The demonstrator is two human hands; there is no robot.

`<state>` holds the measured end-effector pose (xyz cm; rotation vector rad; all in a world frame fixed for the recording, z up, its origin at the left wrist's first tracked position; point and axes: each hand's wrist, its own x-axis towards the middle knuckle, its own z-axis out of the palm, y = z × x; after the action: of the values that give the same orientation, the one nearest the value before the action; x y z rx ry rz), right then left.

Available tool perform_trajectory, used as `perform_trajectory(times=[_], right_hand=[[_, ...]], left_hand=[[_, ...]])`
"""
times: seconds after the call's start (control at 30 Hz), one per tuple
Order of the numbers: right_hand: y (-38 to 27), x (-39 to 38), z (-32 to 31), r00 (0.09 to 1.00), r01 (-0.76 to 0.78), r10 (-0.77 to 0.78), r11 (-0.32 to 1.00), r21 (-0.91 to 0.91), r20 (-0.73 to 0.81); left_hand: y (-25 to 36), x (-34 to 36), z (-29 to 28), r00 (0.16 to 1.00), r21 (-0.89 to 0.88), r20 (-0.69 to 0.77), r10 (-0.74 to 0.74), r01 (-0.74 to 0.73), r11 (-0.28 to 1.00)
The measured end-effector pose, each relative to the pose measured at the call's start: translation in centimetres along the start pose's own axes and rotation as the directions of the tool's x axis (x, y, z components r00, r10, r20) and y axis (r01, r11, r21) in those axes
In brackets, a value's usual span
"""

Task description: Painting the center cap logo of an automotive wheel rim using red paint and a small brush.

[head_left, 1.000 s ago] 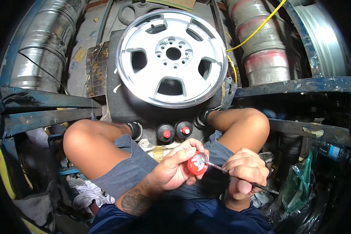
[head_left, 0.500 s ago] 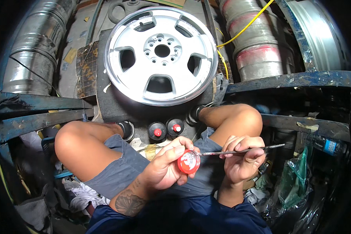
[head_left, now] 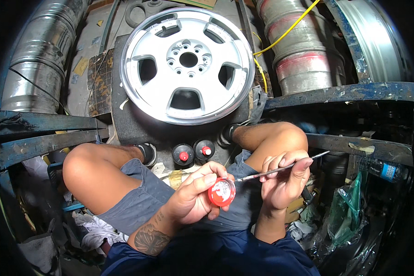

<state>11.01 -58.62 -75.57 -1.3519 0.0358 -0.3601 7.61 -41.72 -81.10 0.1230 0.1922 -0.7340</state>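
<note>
My left hand [head_left: 195, 188] is closed around a small red cap [head_left: 221, 192], its hollow side facing up with whitish-silver paint inside. Between the fingers and thumb of my right hand [head_left: 283, 177] is a thin paintbrush [head_left: 255, 175]. Its paint-smeared tip lies beside the cap's right rim; whether it touches cannot be made out. Beyond my hands, a silver car wheel rim [head_left: 188, 96] with a polished lip rests face up on a dark padded stand [head_left: 129, 122]. Two dark bottles with red tops [head_left: 183, 155] stand on the floor between my feet.
Metal rims are stacked at the left [head_left: 37, 55] and right [head_left: 303, 69], held by blue racks [head_left: 340, 94]. A yellow hose [head_left: 290, 32] crosses the right stack. Green plastic wrap [head_left: 347, 211] and a clear bottle [head_left: 388, 171] lie at my right, white rags [head_left: 99, 230] at my left.
The brush has tilted, its rear end rising, and its tip has shifted from the cap's upper edge to just right of it. My left hand still holds the cap, nearly in place.
</note>
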Motion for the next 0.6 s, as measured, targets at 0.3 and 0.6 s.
perform_trajectory(times=[0.3, 0.6], right_hand=[[-0.9, -0.9, 0.0, 0.934, 0.274, -0.211, 0.941, -0.200, 0.288], [-1.8, -0.8, 0.9, 0.837, 0.492, -0.334, 0.808, -0.325, 0.434]], left_hand=[[-0.1, 0.1, 0.0, 1.000, 0.005, -0.009, 0.004, -0.004, 1.000], [0.0, 0.0, 0.1, 1.000, 0.008, -0.018, -0.007, 0.007, 1.000]])
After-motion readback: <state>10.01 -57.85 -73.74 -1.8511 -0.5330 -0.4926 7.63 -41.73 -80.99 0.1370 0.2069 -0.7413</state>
